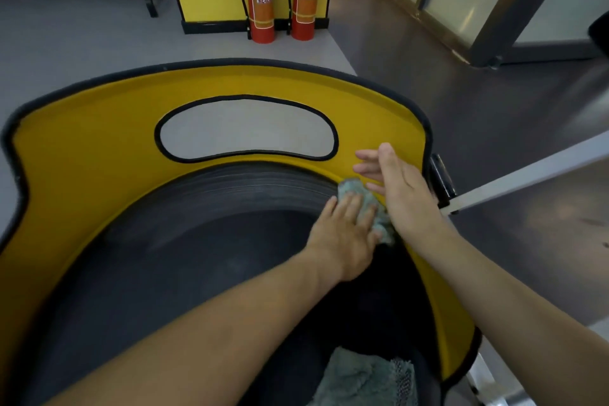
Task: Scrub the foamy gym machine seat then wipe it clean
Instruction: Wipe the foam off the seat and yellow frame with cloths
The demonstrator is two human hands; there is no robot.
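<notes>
Head view shows the left hand (346, 231) pressed flat, fingers spread, on a small teal cloth (369, 204) — pinning it rather than gripping it — at the right rear of the dark seat (184, 257), where it meets the yellow surround (99, 128). Beside it the right hand (398, 188) is loose and empty, resting on the surround. No foam is visible, so this looks like the wiping stage; next, sweep the cloth along the seat's curved edge — a second cloth (362, 379) lies near the bottom
</notes>
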